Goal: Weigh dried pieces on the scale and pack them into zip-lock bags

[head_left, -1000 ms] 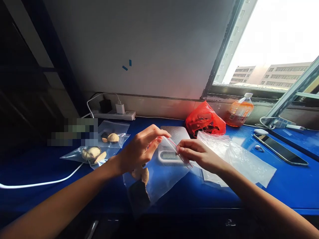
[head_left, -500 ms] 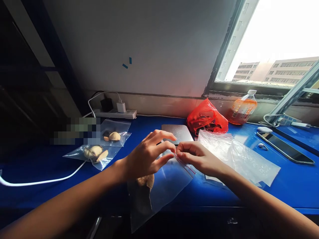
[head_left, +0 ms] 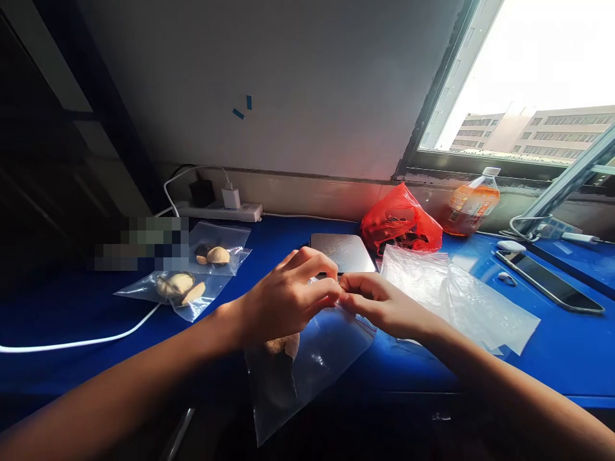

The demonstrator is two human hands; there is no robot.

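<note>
A clear zip-lock bag [head_left: 331,349] hangs from my fingers over the front edge of the blue table. Inside it, at the left, are light brown, shell-like pieces [head_left: 283,346], partly covered by my hand. My left hand [head_left: 293,294] is closed, its thumb and fingertips pinching the bag's top edge. Right beside it, my right hand [head_left: 369,298] grips the same edge between thumb and bent forefinger. The two sets of fingertips touch or nearly touch and hide that stretch of the seal. A reddish zip line shows right of them.
Two filled clear bags [head_left: 185,291] [head_left: 221,246] lie at left by a white cable. Behind my hands is a silver flat scale-like plate [head_left: 343,251]. A red plastic bag [head_left: 401,221], flat clear bags [head_left: 446,298], a drink bottle [head_left: 473,202] and a phone [head_left: 550,282] are at right.
My left fingers, raised and spread before, have come down and closed on the bag's edge beside my right fingertips. The view has shifted slightly.
</note>
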